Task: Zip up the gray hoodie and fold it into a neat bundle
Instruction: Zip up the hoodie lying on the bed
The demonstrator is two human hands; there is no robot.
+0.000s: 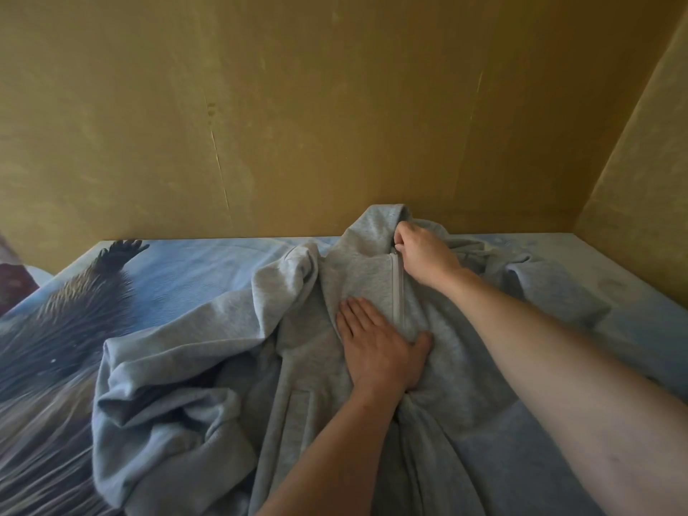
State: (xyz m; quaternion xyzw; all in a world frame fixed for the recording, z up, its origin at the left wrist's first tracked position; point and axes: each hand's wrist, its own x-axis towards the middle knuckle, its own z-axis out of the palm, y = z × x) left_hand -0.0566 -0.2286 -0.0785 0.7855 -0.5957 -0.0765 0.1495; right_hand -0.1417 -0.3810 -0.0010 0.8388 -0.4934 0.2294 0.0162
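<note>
The gray hoodie [309,351] lies front up on the bed, its hood against the far wall and its sleeves crumpled out to both sides. Its zipper [398,292] runs closed up the chest to the collar. My left hand [379,348] presses flat on the chest fabric just left of the zipper, fingers straight. Up at the collar, my right hand [424,255] pinches the zipper pull at the top of the track; the pull itself is hidden under my fingers.
The bed sheet [178,270] is blue with a large dark animal print on the left. A yellow-brown wall [335,106] stands directly behind the bed, and another wall panel [640,173] closes off the right side. A dark red item [15,284] shows at the left edge.
</note>
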